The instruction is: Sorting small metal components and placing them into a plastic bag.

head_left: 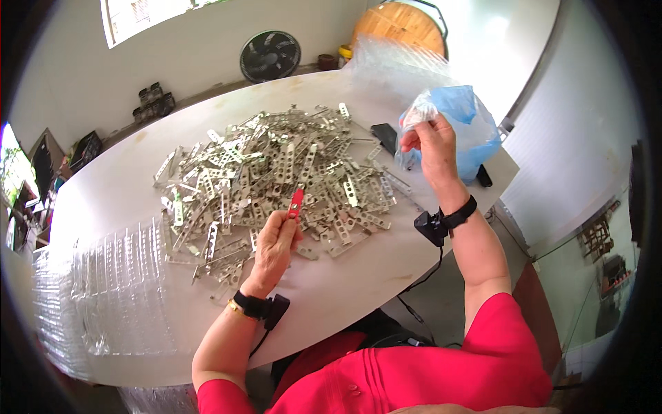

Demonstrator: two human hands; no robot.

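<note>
My left hand (276,245) is closed on a narrow red strip (296,200) with a shiny metal spot, held upright at the near edge of the metal pile. A big heap of perforated metal brackets (276,165) covers the middle of the table. On the right, my right hand (436,148) is raised with fingers and thumb pinched on the gathered top of a clear and blue plastic bag (488,131). What the bag contains is unclear. Beside the bag lies a dark phone-like object (385,138).
The pale table (386,279) has a rounded far edge. Clear plastic trays (117,293) are stacked at its left, and more clear plastic sheeting (396,65) is at the far right. Near the bag lies a small black object (485,176). A black fan (270,56) stands behind.
</note>
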